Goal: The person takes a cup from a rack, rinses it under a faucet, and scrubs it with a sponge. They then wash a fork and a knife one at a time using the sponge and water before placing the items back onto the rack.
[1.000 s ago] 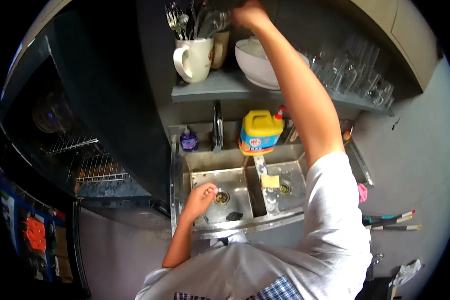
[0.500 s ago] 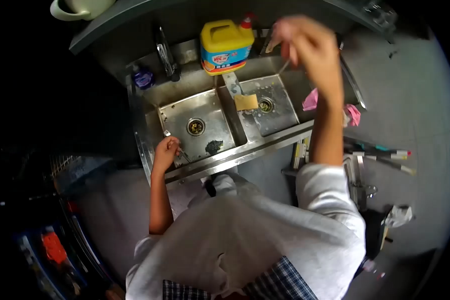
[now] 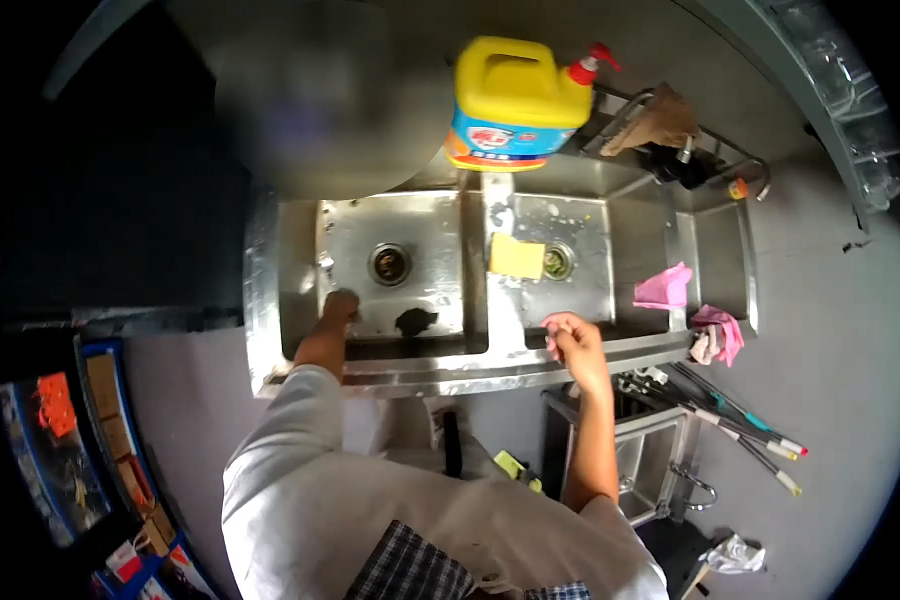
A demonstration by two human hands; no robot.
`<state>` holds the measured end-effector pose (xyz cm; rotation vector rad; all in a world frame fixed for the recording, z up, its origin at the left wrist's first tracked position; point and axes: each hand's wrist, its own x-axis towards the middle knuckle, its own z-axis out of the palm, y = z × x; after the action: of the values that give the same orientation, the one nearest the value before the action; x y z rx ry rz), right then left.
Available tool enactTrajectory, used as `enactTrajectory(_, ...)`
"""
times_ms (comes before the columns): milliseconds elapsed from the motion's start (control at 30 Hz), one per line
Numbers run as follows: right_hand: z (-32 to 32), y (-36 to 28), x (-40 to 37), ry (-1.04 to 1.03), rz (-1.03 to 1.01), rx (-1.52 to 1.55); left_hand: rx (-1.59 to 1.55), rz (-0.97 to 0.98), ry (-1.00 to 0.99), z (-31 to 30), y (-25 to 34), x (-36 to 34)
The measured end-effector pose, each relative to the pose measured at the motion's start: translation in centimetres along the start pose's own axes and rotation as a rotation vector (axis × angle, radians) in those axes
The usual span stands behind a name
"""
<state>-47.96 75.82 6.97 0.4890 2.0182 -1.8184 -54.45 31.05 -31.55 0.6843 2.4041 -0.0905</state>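
Observation:
My left hand reaches into the front left corner of the left sink basin. Its fingers are dark and mostly hidden, so I cannot see a grip. A dark scrubbing pad lies on the basin floor to its right. Over the front of the right basin is my right hand, fingers curled inward; anything inside them is hidden. A yellow sponge lies across the divider's edge, beside the right drain.
A large yellow jug with a red pump stands behind the divider. Pink cloths lie at the right basin's edge. Brown cloth hangs at the back right. Long poles lie on the floor. Blur covers the upper left.
My right hand has come down from above the sink's back to the front of the right basin. The metal utensil seen earlier in my left hand no longer shows there. The view has shifted.

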Motion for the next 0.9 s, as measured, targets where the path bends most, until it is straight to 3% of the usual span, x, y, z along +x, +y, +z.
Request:
enactTrajectory(67,-1.1,2.2,0.4,-0.001,-0.043,0.007,-0.145,-0.313,-0.130,1.3,0.6,2.7)
enactTrajectory(100,-1.3,2.6,0.7,-0.021,-0.009,0.000,-0.138,-0.349,-0.080,2.7,1.1,3.1)
enactTrajectory(167,-0.4,2.2,2.9,-0.044,0.026,-0.020,-0.345,-0.608,-0.126,-0.4,2.1,2.7)
enactTrajectory(267,1.3,0.7,5.7,-0.041,-0.085,-0.116,-0.528,-0.854,-0.146,-6.3,4.0,0.3)
enactTrajectory(300,1.9,0.0,6.8,0.043,-0.203,-0.238,-0.537,-0.980,-0.047,-4.8,3.6,0.8)
enactTrajectory(400,3.3,-0.7,11.7,0.450,-0.781,-1.202,-0.702,-1.245,0.186,-0.6,0.9,2.1)
enactTrajectory(467,4.0,1.7,15.2,0.474,-0.634,-1.348,-0.997,-1.258,0.198,0.9,-1.1,2.7)
enactTrajectory(500,4.6,2.2,16.6,0.484,-0.560,-1.414,-0.944,-1.184,0.184,0.2,-1.6,2.3)
enactTrajectory(600,4.8,-1.4,17.2,0.121,-0.090,-1.224,-0.792,-0.983,0.118,-2.6,-0.5,-0.7)
enactTrajectory(667,5.0,-0.7,17.1,0.171,-0.205,-1.227,-0.812,-0.966,0.106,-1.7,0.3,-1.9)
enactTrajectory(833,6.8,-1.2,15.4,0.128,-0.311,-0.633,-0.883,-1.031,0.083,-0.4,-3.3,1.2)
enactTrajectory(867,7.0,-0.1,15.8,0.090,-0.335,-0.505,-0.762,-0.843,0.171,-1.3,-3.5,0.8)
enactTrajectory(900,7.8,-0.3,15.1,0.020,-0.244,-0.297,-0.858,-0.707,0.284,-3.0,-3.0,-0.3)
